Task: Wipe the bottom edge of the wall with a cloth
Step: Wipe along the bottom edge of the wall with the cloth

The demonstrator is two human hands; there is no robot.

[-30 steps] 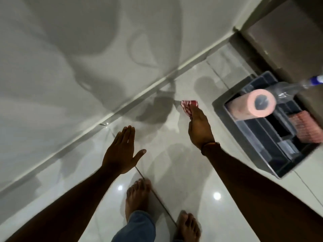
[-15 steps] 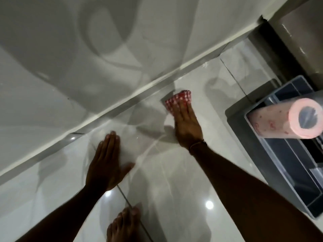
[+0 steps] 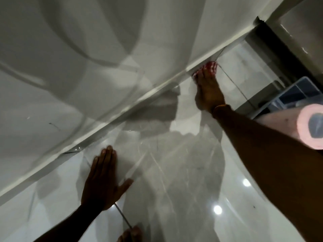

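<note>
- Right hand (image 3: 208,91) reaches far right, fingers pressing a red-and-white cloth (image 3: 210,67) against the bottom edge of the wall (image 3: 104,49), where it meets the floor (image 3: 174,163).
- Left hand (image 3: 103,179) lies flat and released on the floor, near left, fingers together, thumb spread, holding nothing.
- Orange band (image 3: 221,107) circles the right wrist.
- Pink roll (image 3: 297,126) sits at the right edge, over a grey bin (image 3: 297,91).
- Bare toes (image 3: 130,234) show at the near edge.
</note>
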